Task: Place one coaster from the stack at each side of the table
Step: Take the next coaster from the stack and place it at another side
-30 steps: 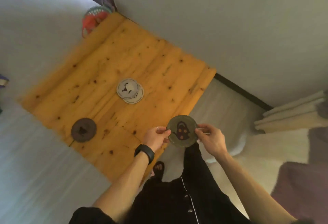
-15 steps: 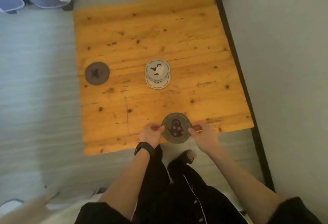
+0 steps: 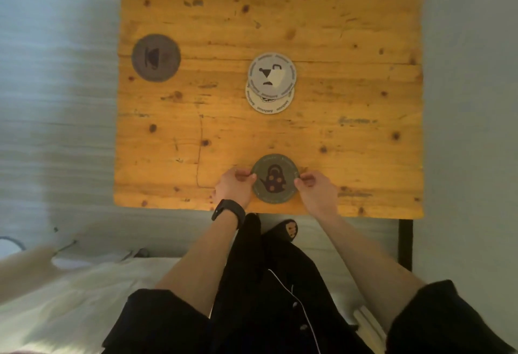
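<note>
A dark green coaster with a teapot picture (image 3: pixel 275 178) sits at the near edge of the wooden table (image 3: pixel 350 157). My left hand (image 3: pixel 234 188) pinches its left rim and my right hand (image 3: pixel 315 188) pinches its right rim. Whether it lies flat on the wood I cannot tell. A small stack of pale round coasters (image 3: pixel 271 82) rests near the table's middle, the top one shifted off the lower one. A dark grey coaster (image 3: pixel 156 58) lies flat by the table's left edge.
A pale wall runs along the table's right side, with a dark skirting strip (image 3: pixel 405 244) below it. White bedding (image 3: pixel 73 292) lies at lower left. Grey floor stretches to the left of the table. My dark-clothed legs and a slipper (image 3: pixel 290 228) are below the near edge.
My view swung round to face the table squarely. Both hands carried the green coaster from beside the table's corner in over its near edge and lowered it toward the wood.
</note>
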Tool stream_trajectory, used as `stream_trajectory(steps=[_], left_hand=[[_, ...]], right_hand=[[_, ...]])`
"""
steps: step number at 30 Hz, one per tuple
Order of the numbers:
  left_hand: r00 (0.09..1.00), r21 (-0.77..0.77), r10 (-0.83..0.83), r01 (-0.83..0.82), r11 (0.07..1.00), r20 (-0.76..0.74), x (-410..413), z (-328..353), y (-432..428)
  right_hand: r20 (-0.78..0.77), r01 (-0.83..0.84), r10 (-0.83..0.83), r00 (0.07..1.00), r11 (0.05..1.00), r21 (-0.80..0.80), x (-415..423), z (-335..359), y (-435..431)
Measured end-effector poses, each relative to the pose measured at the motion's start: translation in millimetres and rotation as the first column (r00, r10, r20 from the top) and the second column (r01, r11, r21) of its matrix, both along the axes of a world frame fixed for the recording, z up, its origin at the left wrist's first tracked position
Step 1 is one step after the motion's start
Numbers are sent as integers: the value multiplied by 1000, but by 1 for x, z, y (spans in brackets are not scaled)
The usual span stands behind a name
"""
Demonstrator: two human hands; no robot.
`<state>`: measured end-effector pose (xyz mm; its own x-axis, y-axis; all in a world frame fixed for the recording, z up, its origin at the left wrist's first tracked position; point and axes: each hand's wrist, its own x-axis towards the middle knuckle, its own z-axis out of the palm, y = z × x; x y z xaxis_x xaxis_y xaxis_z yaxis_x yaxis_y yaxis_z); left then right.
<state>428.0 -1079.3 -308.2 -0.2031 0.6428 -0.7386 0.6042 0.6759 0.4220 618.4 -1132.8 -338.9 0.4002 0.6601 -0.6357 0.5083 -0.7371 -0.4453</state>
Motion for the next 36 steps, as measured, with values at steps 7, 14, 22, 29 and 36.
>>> stream_trajectory(steps=[7,14,22,29,36], left_hand=[[998,14,-48,48,999,-27,-1,0,1],[998,17,-61,61,998,-19,-1,2,3],[997,35,-73,73,997,-19,-2,1,4],[947,180,-266,297,938,-180,-3,-12,-8],[785,257,-512,606,753,-348,-7,-21,-13]], right_hand=[[43,-4,6,999,999,-36,-6,2,1],[74,31,-30,997,1000,-5,-17,8,-3],[38,92,-93,995,995,26,-23,11,-6],[88,-8,5,996,999,38,-26,15,-7],[183,-262,241,953,960,101,-29,22,-6]])
